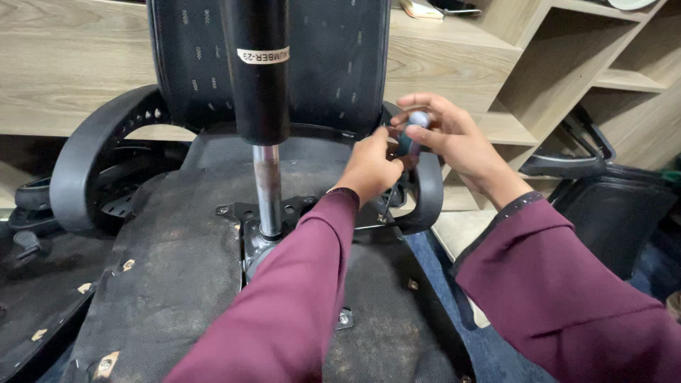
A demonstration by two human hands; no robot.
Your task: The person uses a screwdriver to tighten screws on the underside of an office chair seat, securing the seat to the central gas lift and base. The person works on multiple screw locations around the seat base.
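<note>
An office chair lies upside down, its black fabric seat underside (177,269) facing me. A black gas-lift cylinder (257,71) with a chrome rod (267,188) rises from the metal mounting plate (245,213). My right hand (454,138) grips the blue-and-white handle of a screwdriver (410,138) from above. My left hand (369,167) wraps around the lower part of that handle. The screwdriver's thin shaft (386,202) points down at the plate's right edge, close to the right armrest (425,191).
The left armrest (92,156) curves at the left. Wooden shelving (553,71) stands behind and to the right. Another dark chair (610,206) lies at the right. More black chair parts (28,241) rest at the far left.
</note>
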